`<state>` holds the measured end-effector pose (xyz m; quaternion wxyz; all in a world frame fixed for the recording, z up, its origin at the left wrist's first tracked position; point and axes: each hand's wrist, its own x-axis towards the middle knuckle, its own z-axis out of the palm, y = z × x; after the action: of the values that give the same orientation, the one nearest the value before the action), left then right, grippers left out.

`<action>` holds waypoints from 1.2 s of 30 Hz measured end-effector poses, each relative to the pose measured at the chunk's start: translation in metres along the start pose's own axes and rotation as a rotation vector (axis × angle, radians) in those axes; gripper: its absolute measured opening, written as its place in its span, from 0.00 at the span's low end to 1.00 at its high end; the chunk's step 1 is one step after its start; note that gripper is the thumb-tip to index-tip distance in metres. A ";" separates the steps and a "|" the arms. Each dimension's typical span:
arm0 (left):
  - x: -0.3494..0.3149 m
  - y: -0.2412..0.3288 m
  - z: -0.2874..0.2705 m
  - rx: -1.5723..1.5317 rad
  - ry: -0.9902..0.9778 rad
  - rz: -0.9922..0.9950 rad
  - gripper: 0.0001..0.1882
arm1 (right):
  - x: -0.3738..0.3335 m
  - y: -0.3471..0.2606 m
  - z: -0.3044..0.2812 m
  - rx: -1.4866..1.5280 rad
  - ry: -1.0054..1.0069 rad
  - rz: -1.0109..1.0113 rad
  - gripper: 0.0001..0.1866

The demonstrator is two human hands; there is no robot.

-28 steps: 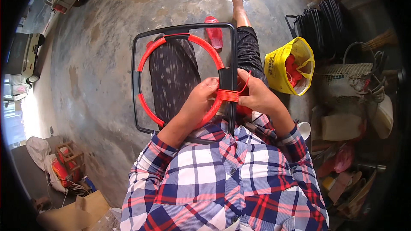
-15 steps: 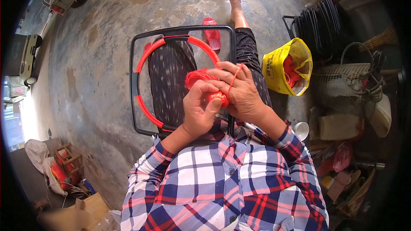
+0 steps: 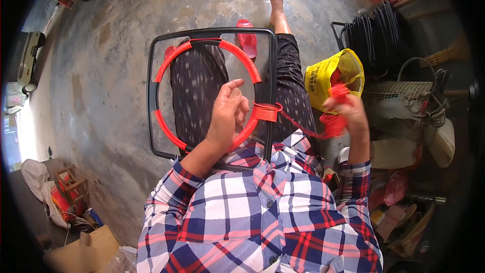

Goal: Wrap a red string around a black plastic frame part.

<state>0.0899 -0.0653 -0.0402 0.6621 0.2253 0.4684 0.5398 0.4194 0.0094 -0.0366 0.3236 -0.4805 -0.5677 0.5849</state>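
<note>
Garage-like work and storage room, as indicated by the stained, bare concrete floor [image 3: 111,101], a wheeled vehicle [image 3: 28,65] standing at left, stacked black frames [image 3: 376,33] at right, and a wire-mesh cage [image 3: 394,102] amid stored clutter.

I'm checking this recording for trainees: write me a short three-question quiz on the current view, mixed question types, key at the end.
1. Multiple choice: what colour is the bag standing on the person's right?
A) blue
B) yellow
C) white

2. True or false: the person's left grip is clasping the bag's rim.

3. Fill in the blank: a length of red ____ runs from the bundle in the right grip to the wrapped band on the side of the black frame.

Key:
1. B
2. False; it shows over the opening of the red-wrapped ring, away from the bag.
3. cord
</note>
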 end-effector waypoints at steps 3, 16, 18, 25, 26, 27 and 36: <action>0.001 0.001 0.000 0.026 -0.056 -0.012 0.23 | -0.002 -0.010 -0.017 0.558 0.386 -0.092 0.13; 0.002 -0.001 0.001 -0.053 -0.264 -0.136 0.20 | 0.007 -0.017 0.119 0.421 -0.372 0.418 0.08; 0.002 -0.002 0.000 -0.019 -0.265 -0.141 0.19 | 0.004 -0.008 0.117 0.456 -0.247 0.365 0.07; 0.000 0.008 0.011 -0.047 -0.210 -0.238 0.09 | -0.011 0.000 0.115 0.430 -0.034 0.245 0.12; 0.000 0.009 0.012 -0.030 -0.206 -0.242 0.07 | -0.012 0.002 0.116 0.425 -0.021 0.252 0.13; 0.001 0.008 0.011 -0.031 -0.207 -0.244 0.07 | -0.014 0.002 0.116 0.424 -0.020 0.253 0.13; 0.000 0.001 0.004 -0.036 -0.253 -0.301 0.08 | -0.033 0.001 0.116 0.455 -0.029 0.267 0.10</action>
<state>0.0930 -0.0641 -0.0377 0.7929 0.2069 0.4002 0.4104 0.3227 -0.0618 -0.0431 0.3351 -0.4574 -0.3579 0.7418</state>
